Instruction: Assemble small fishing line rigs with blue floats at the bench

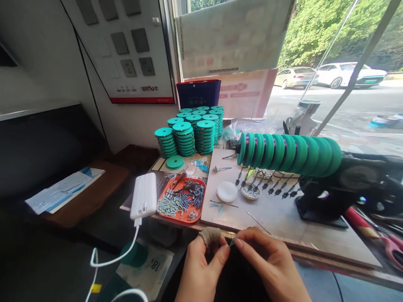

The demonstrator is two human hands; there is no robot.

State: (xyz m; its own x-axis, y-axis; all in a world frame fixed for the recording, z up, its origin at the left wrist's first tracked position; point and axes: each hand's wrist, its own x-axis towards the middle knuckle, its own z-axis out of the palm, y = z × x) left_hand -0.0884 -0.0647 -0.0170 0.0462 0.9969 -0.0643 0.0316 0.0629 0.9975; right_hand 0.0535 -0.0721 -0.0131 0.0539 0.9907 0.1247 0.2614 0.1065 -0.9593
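Currently, a small teal strand [232, 242] lies between the two hands [204, 261] [269, 259].

Left fingers [220, 256], one in khaki wrap [210, 235], dark clothing [234, 277]

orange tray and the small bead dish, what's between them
In the head view, a round white piece lies on the board; a thin rod lies nearer the person.

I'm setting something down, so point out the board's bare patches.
Bare: the board between the thin rod and the black base, and its strip in front of that base. Crowded: the orange tray and around the filled dish.
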